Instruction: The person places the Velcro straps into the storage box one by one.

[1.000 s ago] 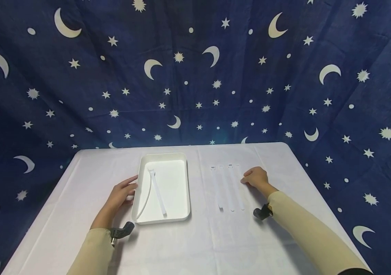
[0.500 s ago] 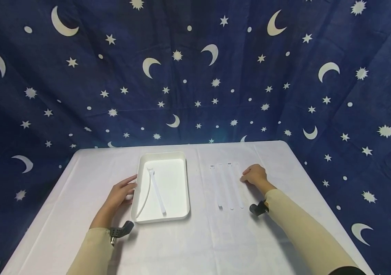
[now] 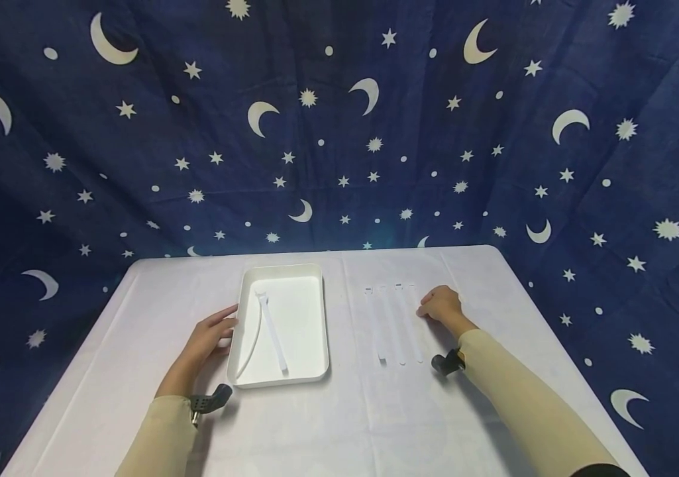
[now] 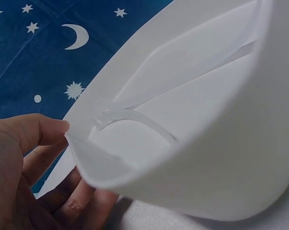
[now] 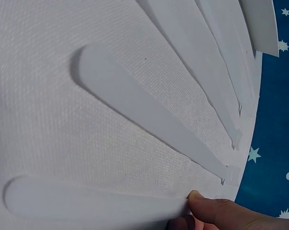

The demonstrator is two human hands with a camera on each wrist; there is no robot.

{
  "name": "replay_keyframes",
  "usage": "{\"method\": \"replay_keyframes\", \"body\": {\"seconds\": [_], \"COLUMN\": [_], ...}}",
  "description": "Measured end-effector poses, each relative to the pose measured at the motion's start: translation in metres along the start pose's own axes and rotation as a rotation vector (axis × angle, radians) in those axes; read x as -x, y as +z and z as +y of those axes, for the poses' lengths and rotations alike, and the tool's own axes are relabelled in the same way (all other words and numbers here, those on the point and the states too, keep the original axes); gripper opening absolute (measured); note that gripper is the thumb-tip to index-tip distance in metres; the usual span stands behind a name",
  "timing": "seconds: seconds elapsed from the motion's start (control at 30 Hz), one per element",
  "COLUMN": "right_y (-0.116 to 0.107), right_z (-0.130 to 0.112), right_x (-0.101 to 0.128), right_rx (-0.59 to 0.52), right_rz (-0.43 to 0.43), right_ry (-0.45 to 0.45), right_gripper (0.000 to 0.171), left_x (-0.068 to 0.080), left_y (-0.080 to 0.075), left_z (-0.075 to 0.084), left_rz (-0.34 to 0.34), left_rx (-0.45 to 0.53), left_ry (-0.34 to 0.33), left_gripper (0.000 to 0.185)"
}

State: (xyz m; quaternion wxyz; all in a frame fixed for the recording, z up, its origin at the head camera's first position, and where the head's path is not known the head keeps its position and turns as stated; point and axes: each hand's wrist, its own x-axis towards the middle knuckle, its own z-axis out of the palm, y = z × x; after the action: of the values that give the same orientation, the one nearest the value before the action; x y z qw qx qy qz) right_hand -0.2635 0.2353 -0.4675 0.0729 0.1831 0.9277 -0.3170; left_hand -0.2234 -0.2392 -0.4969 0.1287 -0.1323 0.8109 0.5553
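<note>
My left hand (image 3: 205, 338) holds the left side of a shallow white tray (image 3: 285, 381), its thumb at the rim and the other fingers against the outer wall (image 4: 230, 182). Inside lie two white straps (image 3: 273, 334), one of them curved. To the right, my right hand (image 3: 443, 306) pinches the edge of the rightmost white strap (image 5: 101, 199) near its far end. This flat strap has a broad rounded near end; its far end is partly hidden by the fingers. Beside it several similar straps (image 5: 144, 112) lie in a row, narrowing toward small square heads.
A white cloth (image 3: 339, 424) covers the table. Behind it hangs a dark blue curtain (image 3: 339, 126) with moons and stars. Each wrist carries a black camera mount (image 3: 210, 399), and the right one sits low over the cloth near the straps.
The right forearm and its wrist mount have shifted slightly left, while the fingers stay at the rightmost strap. The left hand and the tray hold still.
</note>
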Motion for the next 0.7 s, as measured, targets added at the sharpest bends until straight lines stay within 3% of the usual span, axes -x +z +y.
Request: {"method": "replay_keyframes", "body": {"seconds": [0.37,0.7], "right_y": [-0.0004,-0.002], "right_z": [-0.0005,-0.0035], "right_x": [-0.007,-0.0067], "right_rx": [0.029,0.06], "right_rz": [-0.062,-0.082], "right_ry": [0.045,0.006], "right_gripper": [0.022,0.023], "left_x": [0.0001,0.001], "left_y": [0.0002,-0.0008], "left_z": [-0.001,-0.001], "left_rz": [-0.004,-0.004], "left_rx": [0.009,0.019], "left_ry": [-0.006,-0.003], "left_gripper": [0.059,0.059]}}
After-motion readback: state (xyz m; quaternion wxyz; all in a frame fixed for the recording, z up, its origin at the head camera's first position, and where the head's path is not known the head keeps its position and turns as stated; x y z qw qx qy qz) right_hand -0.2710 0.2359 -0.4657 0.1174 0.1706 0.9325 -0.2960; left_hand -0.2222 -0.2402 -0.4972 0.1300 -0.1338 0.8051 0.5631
